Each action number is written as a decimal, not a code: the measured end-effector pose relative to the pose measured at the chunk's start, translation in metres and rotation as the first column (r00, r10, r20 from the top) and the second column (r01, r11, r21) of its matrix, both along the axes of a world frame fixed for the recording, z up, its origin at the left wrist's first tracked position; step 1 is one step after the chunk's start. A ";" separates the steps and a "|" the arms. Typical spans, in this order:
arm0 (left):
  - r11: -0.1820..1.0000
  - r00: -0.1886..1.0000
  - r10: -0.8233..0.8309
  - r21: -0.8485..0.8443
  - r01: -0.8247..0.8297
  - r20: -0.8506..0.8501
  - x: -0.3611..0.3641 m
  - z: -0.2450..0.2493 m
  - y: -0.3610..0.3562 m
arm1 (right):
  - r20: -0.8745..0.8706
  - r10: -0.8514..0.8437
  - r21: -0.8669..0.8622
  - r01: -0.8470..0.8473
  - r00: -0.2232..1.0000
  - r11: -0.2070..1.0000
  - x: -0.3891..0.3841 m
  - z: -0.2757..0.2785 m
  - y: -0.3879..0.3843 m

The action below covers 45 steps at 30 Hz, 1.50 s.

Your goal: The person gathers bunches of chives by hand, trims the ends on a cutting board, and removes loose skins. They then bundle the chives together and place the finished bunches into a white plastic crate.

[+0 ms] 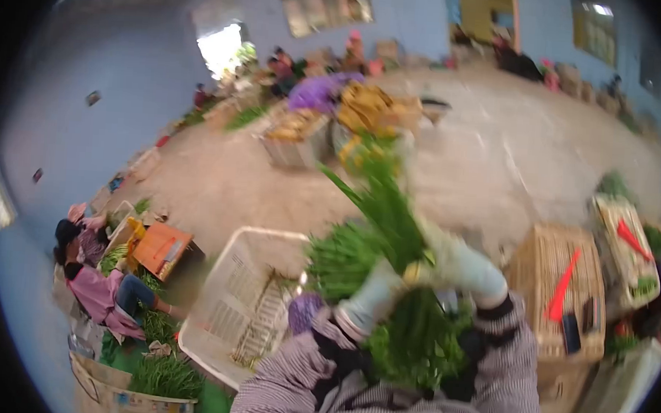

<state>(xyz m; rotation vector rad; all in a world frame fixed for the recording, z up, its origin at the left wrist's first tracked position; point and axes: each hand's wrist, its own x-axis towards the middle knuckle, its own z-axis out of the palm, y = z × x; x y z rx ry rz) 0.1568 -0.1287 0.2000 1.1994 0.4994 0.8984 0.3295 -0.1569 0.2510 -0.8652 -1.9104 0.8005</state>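
A bunch of long green leafy stalks (387,210) is held upright in front of me, its leaves fanning upward. My left hand (376,294), in a pale glove, closes around its lower part. My right hand (456,261), also gloved and smeared by motion, grips the same bunch from the other side. More greens (416,352) lie over my lap below the hands. Behind my left hand sits a heap of cut greens (340,264). Close by on the left is a white plastic crate (206,316) with some loose stalks on its slatted bottom.
At right, a woven basket (547,257) bears a red pointed object (562,289) and a phone (571,333). A seated person (105,295) works among greens at left, beside an orange box (163,251). Loaded crates (296,148) stand ahead; several people sit along the far wall.
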 end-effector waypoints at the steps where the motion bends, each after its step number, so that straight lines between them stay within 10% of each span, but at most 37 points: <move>1: 0.999 0.999 0.042 -0.030 -0.042 0.017 -0.007 -0.006 0.004 | -0.148 0.045 -0.147 -0.067 0.988 0.987 0.006 -0.009 -0.002; 4: 0.999 0.996 -0.006 0.032 0.009 -0.092 -0.053 -0.026 0.041 | -0.506 0.145 -0.170 -0.263 0.850 0.950 -0.002 -0.113 0.017; 7: 0.994 0.928 0.098 -0.087 -0.071 0.358 -0.087 -0.022 0.047 | -0.614 0.091 -0.604 -0.540 0.784 0.586 -0.007 -0.189 0.007; 9: 0.990 0.874 0.142 -0.089 -0.114 0.464 -0.128 -0.031 0.064 | -0.884 -0.096 -0.449 -0.775 0.457 0.445 -0.027 -0.254 -0.005; 11: 0.981 0.843 0.186 -0.053 -0.185 0.504 -0.167 -0.038 0.073 | -0.146 0.358 -0.345 -0.387 0.922 0.855 -0.025 -0.284 0.004; 12: 0.980 0.829 0.188 -0.049 -0.191 0.528 -0.186 -0.045 0.077 | -0.758 0.199 -0.413 -0.693 0.621 0.590 -0.039 -0.242 -0.032; 13: 0.980 0.814 0.189 -0.046 -0.196 0.550 -0.202 -0.050 0.080 | -0.767 0.202 -0.407 -0.705 0.609 0.581 -0.045 -0.234 -0.038; 15: 0.975 0.796 0.205 -0.053 -0.214 0.570 -0.217 -0.053 0.078 | -0.377 0.239 -0.418 -0.394 0.895 0.818 -0.054 -0.232 -0.042; 21: 0.961 0.710 0.209 -0.007 -0.276 0.672 -0.229 -0.049 0.059 | -0.148 0.047 -0.386 -0.101 0.988 0.917 -0.073 -0.250 -0.052; 23: 0.951 0.701 0.230 -0.002 -0.310 0.675 -0.240 -0.050 0.058 | 0.183 -0.033 -0.200 0.070 0.983 0.977 -0.054 -0.260 -0.065; 27: 0.942 0.589 0.214 -0.005 -0.336 0.780 -0.262 -0.052 0.057 | 0.110 -0.252 -0.222 0.271 0.961 0.937 -0.015 -0.298 -0.085; 33: 0.916 0.723 0.177 0.157 -0.369 0.668 -0.224 -0.041 0.047 | -0.272 -0.431 -0.552 0.228 0.860 0.802 -0.076 -0.242 -0.074; 38: 0.919 0.842 -0.011 0.337 -0.205 0.540 -0.182 -0.027 0.036 | 0.141 -0.253 -0.382 0.289 0.957 0.878 -0.111 -0.239 -0.026; 43: 0.915 0.859 -0.118 0.390 -0.100 0.498 -0.193 -0.027 0.035 | -0.018 -0.257 -0.411 0.227 0.966 0.883 -0.115 -0.277 -0.020; 45: 0.934 0.764 -0.005 0.277 -0.228 0.646 -0.201 -0.031 0.035 | 0.180 -0.505 -0.210 0.534 0.844 0.819 -0.104 -0.304 -0.034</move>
